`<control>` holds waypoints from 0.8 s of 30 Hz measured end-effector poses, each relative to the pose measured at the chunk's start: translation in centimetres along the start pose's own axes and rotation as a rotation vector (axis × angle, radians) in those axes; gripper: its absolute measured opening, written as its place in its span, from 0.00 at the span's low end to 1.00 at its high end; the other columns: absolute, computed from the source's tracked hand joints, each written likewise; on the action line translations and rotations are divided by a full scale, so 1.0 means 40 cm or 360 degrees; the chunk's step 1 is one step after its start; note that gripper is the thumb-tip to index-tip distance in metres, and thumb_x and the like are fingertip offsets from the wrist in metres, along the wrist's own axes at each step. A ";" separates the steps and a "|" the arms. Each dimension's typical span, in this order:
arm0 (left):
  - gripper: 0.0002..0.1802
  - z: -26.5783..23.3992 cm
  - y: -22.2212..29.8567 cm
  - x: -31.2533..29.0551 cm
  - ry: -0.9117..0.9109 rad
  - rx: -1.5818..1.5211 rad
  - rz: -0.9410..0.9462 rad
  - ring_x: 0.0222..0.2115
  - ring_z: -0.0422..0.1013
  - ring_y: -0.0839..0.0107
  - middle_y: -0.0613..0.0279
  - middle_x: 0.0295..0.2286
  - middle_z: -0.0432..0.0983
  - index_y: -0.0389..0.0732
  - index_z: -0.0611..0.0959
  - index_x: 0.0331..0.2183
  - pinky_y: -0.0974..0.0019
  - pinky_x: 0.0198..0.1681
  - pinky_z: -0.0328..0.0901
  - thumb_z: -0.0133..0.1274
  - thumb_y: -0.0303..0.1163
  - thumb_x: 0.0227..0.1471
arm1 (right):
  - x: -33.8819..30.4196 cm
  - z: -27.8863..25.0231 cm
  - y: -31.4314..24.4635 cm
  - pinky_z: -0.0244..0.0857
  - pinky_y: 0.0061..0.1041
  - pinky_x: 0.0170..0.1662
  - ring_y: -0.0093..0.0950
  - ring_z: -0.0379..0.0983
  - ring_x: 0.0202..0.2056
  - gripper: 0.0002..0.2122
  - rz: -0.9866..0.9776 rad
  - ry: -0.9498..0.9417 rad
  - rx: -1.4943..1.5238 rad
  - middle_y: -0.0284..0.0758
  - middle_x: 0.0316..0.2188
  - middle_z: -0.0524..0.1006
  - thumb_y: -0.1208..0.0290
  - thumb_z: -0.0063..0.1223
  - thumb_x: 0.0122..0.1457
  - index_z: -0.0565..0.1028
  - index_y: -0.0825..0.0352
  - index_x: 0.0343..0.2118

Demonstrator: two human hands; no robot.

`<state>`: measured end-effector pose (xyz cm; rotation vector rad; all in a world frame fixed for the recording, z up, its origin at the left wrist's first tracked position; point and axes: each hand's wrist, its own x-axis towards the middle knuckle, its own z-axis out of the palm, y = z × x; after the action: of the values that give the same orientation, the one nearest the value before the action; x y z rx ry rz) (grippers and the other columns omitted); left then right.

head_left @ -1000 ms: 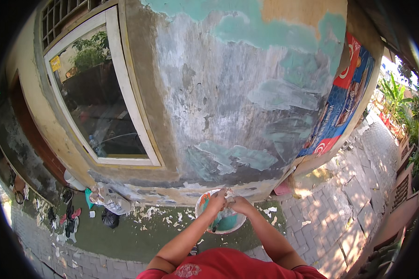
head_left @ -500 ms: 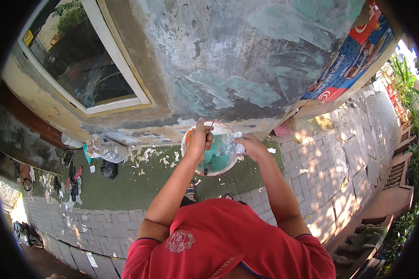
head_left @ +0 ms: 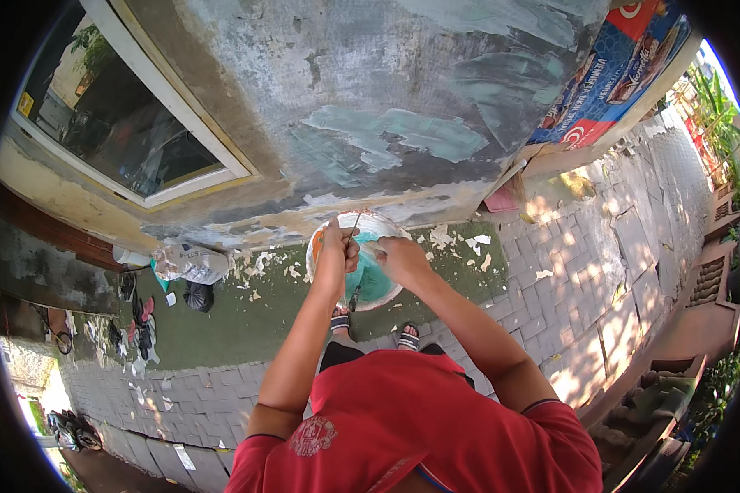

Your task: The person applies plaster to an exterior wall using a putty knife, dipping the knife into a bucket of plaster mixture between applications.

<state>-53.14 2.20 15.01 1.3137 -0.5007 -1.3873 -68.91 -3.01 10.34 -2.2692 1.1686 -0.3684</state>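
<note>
The left hand [head_left: 335,246] has a closed grip on a scraper [head_left: 353,226] above the paint bucket [head_left: 368,275]; the right hand [head_left: 401,256] is curled beside it, contents hidden.

Both bare forearms reach forward and down, nearly parallel. Left hand [head_left: 335,246] is curled into a tight fist, right hand [head_left: 401,259] beside it, knuckles up, fingers bent downward.

- At twelve o'clock the wall [head_left: 370,107] blocks me, just beyond the bucket [head_left: 368,279].
- Green floor strip [head_left: 247,316] at nine o'clock leaves passage.
- Paving [head_left: 575,279] at three o'clock lies open.
</note>
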 end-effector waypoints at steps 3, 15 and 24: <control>0.38 -0.002 -0.027 -0.025 0.0050 0.0030 0.0018 0.15 0.50 0.82 0.72 0.17 0.57 0.28 0.72 0.44 0.74 0.17 0.45 0.33 0.59 0.64 | 0.045 0.126 -0.023 0.73 0.38 0.39 0.40 0.80 0.37 0.09 0.0044 -0.0274 -0.0313 0.46 0.33 0.81 0.68 0.51 0.55 0.80 0.68 0.33; 0.37 -0.027 -0.131 -0.024 -0.0115 0.0047 -0.0235 0.16 0.50 0.81 0.73 0.18 0.57 0.31 0.73 0.45 0.74 0.21 0.47 0.32 0.60 0.64 | 0.001 0.399 0.093 0.73 0.31 0.38 0.31 0.80 0.38 0.11 0.0004 -0.0604 -0.0039 0.34 0.33 0.83 0.58 0.51 0.55 0.81 0.58 0.30; 0.34 -0.099 -0.094 0.008 -0.0192 -0.0017 -0.0264 0.15 0.54 0.82 0.74 0.16 0.59 0.31 0.76 0.42 0.74 0.19 0.49 0.37 0.56 0.64 | 0.066 0.390 0.014 0.71 0.31 0.36 0.33 0.79 0.34 0.09 0.0139 -0.0506 0.0077 0.34 0.31 0.82 0.61 0.54 0.54 0.79 0.59 0.31</control>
<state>-51.12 4.49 10.46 1.2916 -0.4728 -1.6113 -60.37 0.05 -2.61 -2.1299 1.0748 -0.0002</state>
